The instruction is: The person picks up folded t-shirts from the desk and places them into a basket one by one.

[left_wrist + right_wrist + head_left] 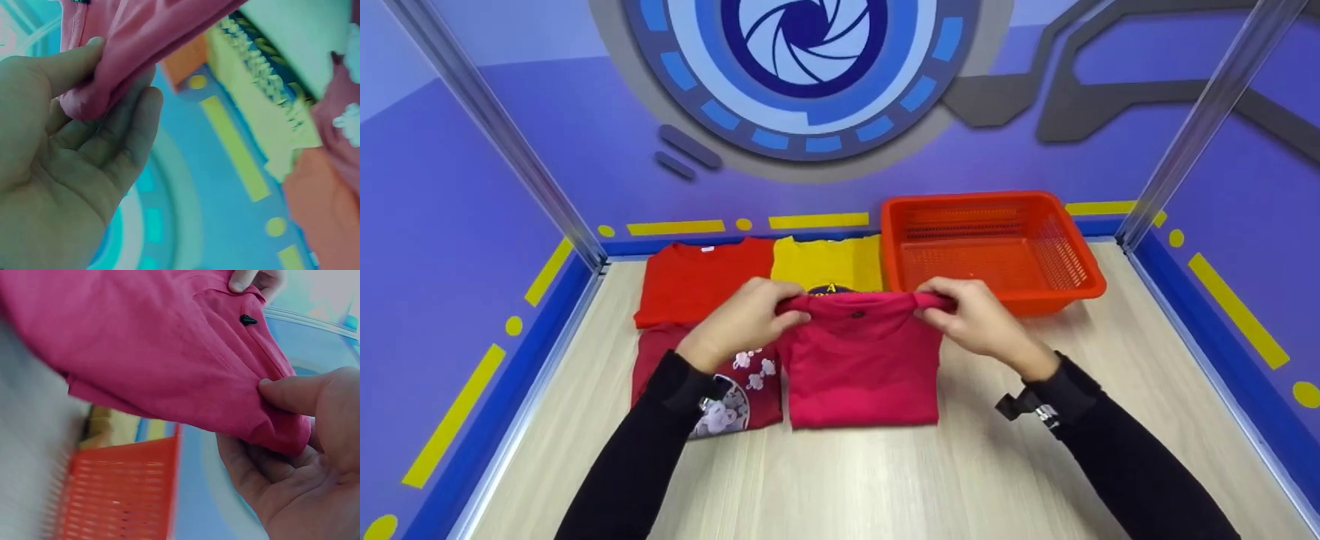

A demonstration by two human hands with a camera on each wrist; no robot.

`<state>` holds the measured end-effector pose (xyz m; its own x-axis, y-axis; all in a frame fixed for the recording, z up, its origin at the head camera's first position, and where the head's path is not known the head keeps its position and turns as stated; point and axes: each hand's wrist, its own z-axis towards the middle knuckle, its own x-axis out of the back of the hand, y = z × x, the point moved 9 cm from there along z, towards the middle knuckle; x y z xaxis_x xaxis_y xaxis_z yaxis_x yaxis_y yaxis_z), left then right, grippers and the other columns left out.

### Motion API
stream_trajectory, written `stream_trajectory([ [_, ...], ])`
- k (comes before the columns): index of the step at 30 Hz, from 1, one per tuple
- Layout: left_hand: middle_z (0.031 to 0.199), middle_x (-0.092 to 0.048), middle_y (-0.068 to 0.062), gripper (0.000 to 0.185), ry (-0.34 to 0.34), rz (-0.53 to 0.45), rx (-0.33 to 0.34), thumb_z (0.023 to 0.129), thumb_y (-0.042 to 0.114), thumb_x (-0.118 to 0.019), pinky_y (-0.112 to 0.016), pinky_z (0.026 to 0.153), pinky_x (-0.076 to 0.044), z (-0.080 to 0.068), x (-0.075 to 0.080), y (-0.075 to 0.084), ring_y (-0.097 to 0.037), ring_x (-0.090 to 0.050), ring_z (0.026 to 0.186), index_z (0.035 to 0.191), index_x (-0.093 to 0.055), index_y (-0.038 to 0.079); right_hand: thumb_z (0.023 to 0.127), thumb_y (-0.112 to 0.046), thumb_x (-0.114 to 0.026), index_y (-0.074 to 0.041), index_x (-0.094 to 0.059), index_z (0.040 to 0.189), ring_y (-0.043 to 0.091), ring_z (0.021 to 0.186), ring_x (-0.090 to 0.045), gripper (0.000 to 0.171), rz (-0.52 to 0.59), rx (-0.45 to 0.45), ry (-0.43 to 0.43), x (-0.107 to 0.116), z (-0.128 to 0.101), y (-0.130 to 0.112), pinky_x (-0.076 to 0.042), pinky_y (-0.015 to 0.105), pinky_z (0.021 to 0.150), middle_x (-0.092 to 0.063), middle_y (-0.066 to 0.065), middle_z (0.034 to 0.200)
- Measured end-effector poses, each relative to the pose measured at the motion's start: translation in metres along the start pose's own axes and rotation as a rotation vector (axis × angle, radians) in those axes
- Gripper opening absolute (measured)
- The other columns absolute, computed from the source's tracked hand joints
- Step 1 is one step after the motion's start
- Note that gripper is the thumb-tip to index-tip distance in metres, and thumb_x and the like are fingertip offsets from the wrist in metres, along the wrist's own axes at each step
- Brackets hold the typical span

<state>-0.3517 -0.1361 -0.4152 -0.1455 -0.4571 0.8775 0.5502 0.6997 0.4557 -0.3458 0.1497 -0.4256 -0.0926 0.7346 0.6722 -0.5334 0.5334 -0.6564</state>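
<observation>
A folded pink T-shirt (862,367) hangs between both hands, its neckline with a small dark label facing up. My left hand (750,315) pinches its left shoulder corner between thumb and fingers. At the opposite shoulder, my right hand (975,315) grips the cloth the same way. In the left wrist view the thumb presses the pink fabric (129,56) against the fingers. The right wrist view shows the shirt's front (152,349) and a bunched corner in the right hand (315,455). Behind the shirt, a folded yellow T-shirt (829,262) is partly hidden.
A red folded T-shirt (705,277) lies at the back left, with a dark red printed T-shirt (660,360) in front of it, partly under the left arm. An orange plastic basket (1084,277) stands at the back right. Blue-purple panels (547,150) wall the table (885,480).
</observation>
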Motion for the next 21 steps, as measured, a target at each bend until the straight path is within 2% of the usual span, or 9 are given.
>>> stream_trajectory([
  [5, 0.084, -0.067, 0.006, 0.012, 0.053, -0.029, -0.058, 0.1, 0.031, -0.084, -0.03, 0.071, -0.052, -0.007, 0.027, 0.027, -0.013, -0.059, 0.077, 0.106, -0.079, 0.021, 0.096, -0.008, -0.085, -0.016, -0.083, 0.109, 0.016, 0.082, -0.067, 0.016, 0.023, 0.063, 0.057, 0.03, -0.007, -0.024, -0.055, 0.021, 0.075, -0.079, 0.001, 0.098],
  [9, 0.088, -0.071, 0.008, 0.014, 0.097, -0.07, -0.07, 0.098, 0.033, -0.086, -0.029, 0.071, -0.054, -0.01, 0.043, 0.039, -0.014, -0.061, 0.078, 0.108, -0.081, 0.025, 0.096, -0.004, -0.084, -0.016, -0.083, 0.109, 0.015, 0.084, -0.069, 0.017, 0.019, 0.099, 0.104, 0.049, -0.012, -0.037, -0.055, 0.017, 0.076, -0.08, 0.001, 0.1],
  [17, 0.1, -0.079, 0.009, 0.016, 0.09, -0.088, -0.147, 0.1, 0.027, -0.084, -0.028, 0.083, -0.062, -0.01, 0.051, 0.055, -0.009, -0.068, 0.088, 0.116, -0.082, 0.023, 0.095, 0.002, -0.083, -0.015, -0.083, 0.111, 0.009, 0.09, -0.072, 0.022, -0.03, 0.147, 0.151, 0.067, -0.017, -0.044, -0.055, 0.011, 0.082, -0.082, -0.004, 0.104],
  [21, 0.104, -0.078, 0.007, 0.016, 0.114, -0.09, -0.194, 0.102, 0.024, -0.081, -0.031, 0.085, -0.061, -0.009, 0.06, 0.068, -0.011, -0.067, 0.092, 0.118, -0.082, 0.021, 0.095, 0.001, -0.084, -0.015, -0.084, 0.111, 0.009, 0.09, -0.073, 0.023, -0.02, 0.172, 0.174, 0.081, -0.02, -0.051, -0.056, 0.011, 0.084, -0.082, -0.004, 0.104],
])
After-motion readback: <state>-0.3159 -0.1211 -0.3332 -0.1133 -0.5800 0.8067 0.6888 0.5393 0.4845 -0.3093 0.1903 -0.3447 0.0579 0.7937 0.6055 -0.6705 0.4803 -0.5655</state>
